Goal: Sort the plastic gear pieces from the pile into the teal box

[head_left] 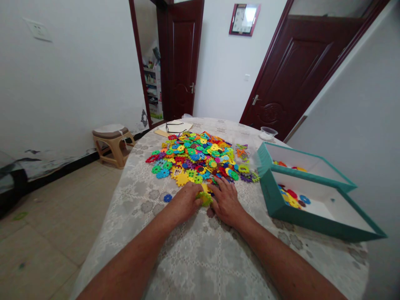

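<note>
A big heap of colourful plastic interlocking discs point(196, 156) lies on a round table with a lace cloth point(193, 258). Both my hands rest at the near edge of the heap. My left hand point(186, 200) is curled, its fingers pinching a yellow-green disc piece point(204, 198). My right hand point(225, 201) lies palm down beside it, fingers bent and touching the same piece from the right. A single blue disc point(168, 198) lies on the cloth just left of my left hand.
A teal box with white inside point(275, 208) and its second half point(265, 156) stand at the right, holding a few discs. A clear bowl point(268, 133), papers with glasses point(176, 126) sit at the far side. A stool point(112, 141) stands on the floor left.
</note>
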`<state>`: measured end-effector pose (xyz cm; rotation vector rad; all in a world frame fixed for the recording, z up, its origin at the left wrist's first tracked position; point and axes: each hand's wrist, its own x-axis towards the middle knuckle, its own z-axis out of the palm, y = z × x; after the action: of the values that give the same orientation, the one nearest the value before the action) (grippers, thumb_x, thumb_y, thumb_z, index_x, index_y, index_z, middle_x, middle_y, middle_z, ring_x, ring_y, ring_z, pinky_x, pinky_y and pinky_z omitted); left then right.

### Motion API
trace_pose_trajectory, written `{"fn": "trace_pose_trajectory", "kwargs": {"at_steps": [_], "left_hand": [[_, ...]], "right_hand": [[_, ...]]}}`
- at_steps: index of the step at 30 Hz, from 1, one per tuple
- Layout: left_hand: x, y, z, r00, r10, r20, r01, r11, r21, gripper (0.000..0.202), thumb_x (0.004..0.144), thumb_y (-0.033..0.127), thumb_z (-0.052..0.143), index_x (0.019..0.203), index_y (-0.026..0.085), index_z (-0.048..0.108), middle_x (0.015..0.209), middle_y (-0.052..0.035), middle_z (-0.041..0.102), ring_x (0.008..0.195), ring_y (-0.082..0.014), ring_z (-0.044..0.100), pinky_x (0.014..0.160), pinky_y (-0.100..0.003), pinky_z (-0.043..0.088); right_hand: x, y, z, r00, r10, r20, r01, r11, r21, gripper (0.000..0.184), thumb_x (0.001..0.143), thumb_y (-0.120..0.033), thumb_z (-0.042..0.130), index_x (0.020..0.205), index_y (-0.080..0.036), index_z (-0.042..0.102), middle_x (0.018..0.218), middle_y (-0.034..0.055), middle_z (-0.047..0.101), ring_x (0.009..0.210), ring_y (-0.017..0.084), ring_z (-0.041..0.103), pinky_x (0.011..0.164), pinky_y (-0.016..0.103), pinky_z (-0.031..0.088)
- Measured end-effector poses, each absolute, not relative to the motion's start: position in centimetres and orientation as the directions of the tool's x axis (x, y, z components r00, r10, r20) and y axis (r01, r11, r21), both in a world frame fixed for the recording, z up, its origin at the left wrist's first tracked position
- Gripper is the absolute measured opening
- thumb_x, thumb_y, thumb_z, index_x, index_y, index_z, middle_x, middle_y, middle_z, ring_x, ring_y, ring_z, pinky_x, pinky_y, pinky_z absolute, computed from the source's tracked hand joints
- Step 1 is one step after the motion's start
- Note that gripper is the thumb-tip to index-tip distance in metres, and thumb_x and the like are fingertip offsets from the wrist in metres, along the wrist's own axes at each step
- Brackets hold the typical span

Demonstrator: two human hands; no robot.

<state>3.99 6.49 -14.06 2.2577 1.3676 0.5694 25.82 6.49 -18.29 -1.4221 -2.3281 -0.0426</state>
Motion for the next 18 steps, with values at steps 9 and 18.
{"fn": "trace_pose_trajectory", "kwargs": {"at_steps": [9,18], "left_hand": [[4.20,6.82,-14.66,0.343,0.932,0.117,0.723,-0.342,0.600,0.023,0.085,0.016,0.062,0.107,0.022,0.068,0.112,-0.0071,0.071,0.110,-0.0244,0.064,0.099,-0.037,0.050],[4.04,7.10,-14.81,0.342,0.938,0.059,0.669,-0.287,0.686,0.017,0.079,0.011,0.061,0.093,0.020,0.066,0.098,-0.0033,0.072,0.094,-0.0214,0.065,0.082,-0.031,0.046]], "right_hand": [[25.91,6.25,-17.68,-0.411,0.837,0.361,0.821,0.512,-0.253,0.038,0.092,-0.021,0.058,0.129,-0.027,0.065,0.160,0.0116,0.044,0.150,0.037,0.032,0.120,0.065,0.023],[26.01,6.28,-17.94,-0.474,0.825,0.306,0.744,0.562,-0.362,0.031,0.091,-0.014,0.055,0.118,-0.026,0.064,0.146,0.0074,0.061,0.148,0.033,0.037,0.120,0.068,0.014]]}}
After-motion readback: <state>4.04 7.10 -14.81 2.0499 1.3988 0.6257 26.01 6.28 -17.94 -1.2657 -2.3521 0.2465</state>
